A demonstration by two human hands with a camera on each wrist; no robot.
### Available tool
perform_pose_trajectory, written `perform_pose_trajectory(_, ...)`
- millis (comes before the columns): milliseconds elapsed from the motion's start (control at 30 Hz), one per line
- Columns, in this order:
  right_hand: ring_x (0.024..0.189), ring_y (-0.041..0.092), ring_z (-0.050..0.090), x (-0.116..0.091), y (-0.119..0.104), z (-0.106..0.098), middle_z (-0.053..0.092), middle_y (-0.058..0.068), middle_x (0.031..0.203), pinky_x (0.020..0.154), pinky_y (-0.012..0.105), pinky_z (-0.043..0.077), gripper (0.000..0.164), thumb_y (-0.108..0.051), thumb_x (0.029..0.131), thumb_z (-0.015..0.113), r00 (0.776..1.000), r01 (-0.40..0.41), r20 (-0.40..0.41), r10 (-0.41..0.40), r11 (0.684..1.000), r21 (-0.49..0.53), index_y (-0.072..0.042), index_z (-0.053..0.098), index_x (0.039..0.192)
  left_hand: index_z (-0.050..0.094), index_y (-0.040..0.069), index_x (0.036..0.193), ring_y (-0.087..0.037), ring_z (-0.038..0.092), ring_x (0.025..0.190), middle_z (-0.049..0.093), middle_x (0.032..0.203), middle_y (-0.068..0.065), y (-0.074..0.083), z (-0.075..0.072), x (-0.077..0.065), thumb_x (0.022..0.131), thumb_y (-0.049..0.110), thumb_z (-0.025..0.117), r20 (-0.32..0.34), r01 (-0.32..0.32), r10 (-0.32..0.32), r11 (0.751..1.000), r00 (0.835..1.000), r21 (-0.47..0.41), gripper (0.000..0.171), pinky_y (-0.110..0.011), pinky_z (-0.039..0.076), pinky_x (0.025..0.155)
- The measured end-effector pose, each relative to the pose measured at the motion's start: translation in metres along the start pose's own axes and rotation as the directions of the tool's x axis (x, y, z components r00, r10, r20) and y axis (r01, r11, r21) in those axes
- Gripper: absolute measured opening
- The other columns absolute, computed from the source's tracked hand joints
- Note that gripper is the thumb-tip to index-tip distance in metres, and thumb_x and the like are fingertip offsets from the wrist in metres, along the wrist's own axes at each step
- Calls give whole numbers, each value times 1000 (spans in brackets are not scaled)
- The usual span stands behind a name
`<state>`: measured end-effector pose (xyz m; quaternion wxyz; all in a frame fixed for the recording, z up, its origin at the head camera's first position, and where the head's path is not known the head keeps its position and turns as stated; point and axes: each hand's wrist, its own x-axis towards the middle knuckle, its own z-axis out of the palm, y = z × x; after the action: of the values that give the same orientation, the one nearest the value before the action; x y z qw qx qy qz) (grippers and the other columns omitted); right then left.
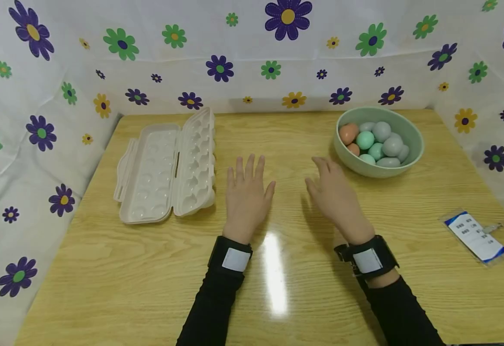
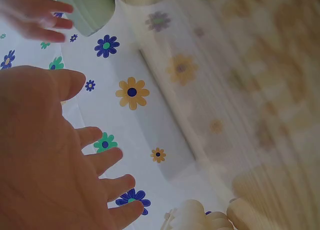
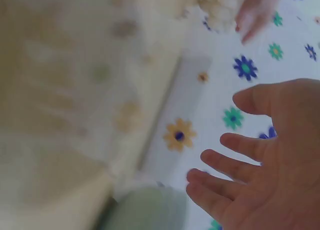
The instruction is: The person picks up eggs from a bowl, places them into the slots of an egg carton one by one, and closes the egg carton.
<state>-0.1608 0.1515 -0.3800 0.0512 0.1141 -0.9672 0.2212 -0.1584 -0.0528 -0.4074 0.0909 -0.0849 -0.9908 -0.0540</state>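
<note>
My left hand (image 1: 246, 199) is over the middle of the table with its fingers spread, just right of an egg carton (image 1: 148, 178). That carton is white plastic, its lid swung back, and its rows of hollows hold no eggs. To the right, my right hand (image 1: 336, 194) has relaxed fingers and holds nothing; it is nearest a pale green bowl (image 1: 379, 170). Inside the bowl lie several eggs (image 1: 392, 145) in grey, mint green and brownish orange. In the left wrist view the left fingers (image 2: 107, 160) reach out with nothing in them.
The wooden table (image 1: 291, 298) meets a white flower-print cloth (image 1: 252, 43) at its back and sides. A badge in a clear sleeve (image 1: 477, 235) with a clip lies on the right side. Light glares off the tabletop between the forearms.
</note>
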Motion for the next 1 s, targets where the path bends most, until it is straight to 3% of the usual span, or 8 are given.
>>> perform_pose_trajectory(133, 114, 43, 40, 16, 17, -42, 42, 28, 127, 93, 57, 34, 47, -26, 96, 41, 994, -59, -89, 56, 998, -31, 3, 38, 133, 13, 17, 148, -32, 3, 138, 18, 152, -10, 2, -1, 2, 96, 50, 32, -18, -7, 7, 1000, 1000, -1, 65, -50, 8, 110)
perform_pose_trajectory(233, 109, 49, 38, 28, 44, -69, 40, 34, 122, 90, 60, 33, 46, -22, 96, 39, 983, -144, -129, 132, 986, -88, 9, 38, 129, 15, 16, 148, -32, 5, 137, 19, 151, -10, 2, -2, 2, 96, 50, 32, -23, -10, 10, 1000, 1000, 12, 64, -51, 9, 109)
perform_pose_trajectory(333, 109, 53, 34, 37, 74, -84, 34, 39, 123, 92, 62, 30, 50, -20, 93, 41, 969, -237, -109, 221, 959, -155, 15, 35, 128, 17, 16, 148, -33, 6, 137, 20, 151, -11, 2, -3, 2, 97, 49, 33, -16, -15, 15, 1000, 1000, 15, 63, -52, 11, 109)
perform_pose_trajectory(467, 103, 56, 34, 43, 106, -86, 32, 47, 115, 90, 62, 31, 55, -16, 85, 47, 960, -279, -49, 275, 933, -227, 25, 33, 118, 19, 15, 147, -33, 6, 137, 20, 151, -11, 1, -4, 2, 97, 49, 33, -3, -15, 15, 1000, 1000, 21, 62, -53, 12, 108)
perform_pose_trajectory(600, 98, 55, 37, 44, 121, -79, 33, 47, 111, 85, 63, 37, 53, -12, 83, 51, 954, -296, -12, 299, 937, -186, 26, 32, 115, 21, 15, 147, -33, 8, 137, 21, 151, -11, 1, -5, 3, 97, 48, 34, -10, -26, 26, 999, 1000, 23, 62, -53, 13, 108)
perform_pose_trajectory(867, 100, 52, 33, 52, 122, -74, 40, 42, 99, 84, 61, 35, 44, -9, 81, 54, 969, -237, -122, 215, 946, -219, 27, 40, 101, 35, 12, 139, -33, 14, 136, 26, 147, -12, -5, -13, 11, 96, 44, 40, -31, -94, 94, 996, 995, 7, 54, -52, 19, 107)
perform_pose_trajectory(933, 102, 53, 33, 54, 122, -74, 38, 44, 103, 87, 61, 33, 47, -10, 81, 55, 966, -249, -131, 225, 943, -220, 28, 39, 102, 41, 11, 134, -33, 20, 134, 30, 145, -13, -8, -20, 14, 96, 42, 41, -33, -132, 131, 991, 991, -32, 50, -50, 22, 106)
perform_pose_trajectory(1000, 103, 55, 32, 54, 122, -74, 36, 46, 107, 89, 62, 33, 48, -11, 81, 56, 961, -265, -137, 240, 941, -212, 28, 39, 103, 46, 10, 130, -31, 26, 131, 34, 142, -12, -11, -31, 17, 96, 41, 40, -16, -158, 157, 980, 987, -125, 46, -47, 27, 104)
